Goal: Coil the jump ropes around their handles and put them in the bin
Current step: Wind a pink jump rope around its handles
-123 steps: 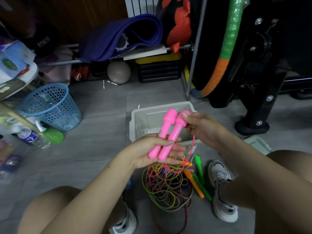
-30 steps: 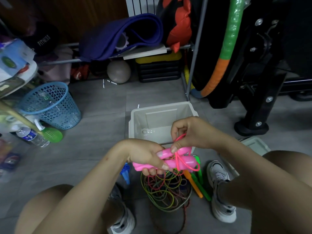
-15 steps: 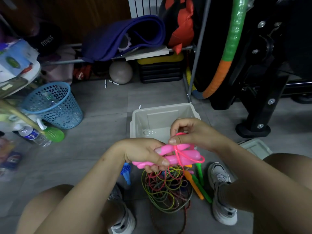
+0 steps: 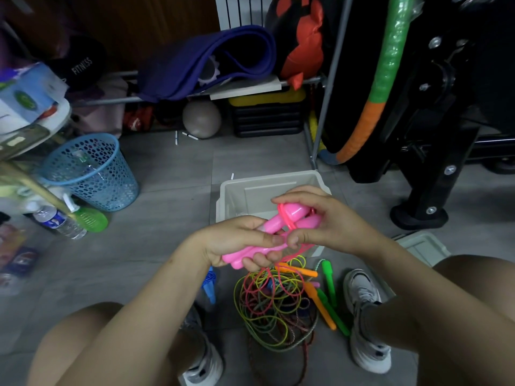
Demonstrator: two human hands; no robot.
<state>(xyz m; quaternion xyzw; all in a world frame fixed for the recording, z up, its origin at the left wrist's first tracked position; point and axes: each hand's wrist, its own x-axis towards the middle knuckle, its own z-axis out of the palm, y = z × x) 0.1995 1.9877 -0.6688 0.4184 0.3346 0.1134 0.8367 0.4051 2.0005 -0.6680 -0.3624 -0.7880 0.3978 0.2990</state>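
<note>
My left hand point(image 4: 239, 240) grips two pink jump-rope handles point(image 4: 281, 221) held side by side, their far ends tilted up to the right. My right hand point(image 4: 320, 221) curls over those far ends and pinches the pink rope, which loops around the handles. The rest of the pink rope hangs down into a tangle of coloured ropes point(image 4: 274, 305) on the floor between my feet. Orange handles point(image 4: 317, 305) and green handles point(image 4: 330, 282) lie at the tangle's right side. The grey bin point(image 4: 250, 190) stands just beyond my hands.
A blue mesh basket point(image 4: 89, 174) stands at the left with a bottle point(image 4: 60, 221) beside it. A grey lid point(image 4: 423, 246) lies at the right by a black machine base point(image 4: 418, 215). A rack with a purple mat point(image 4: 206, 59) and a ball point(image 4: 201, 118) stands behind.
The handles went from upright to lying across my left hand. My right hand has wound the pink rope around them and now sits over their far ends, raised slightly.
</note>
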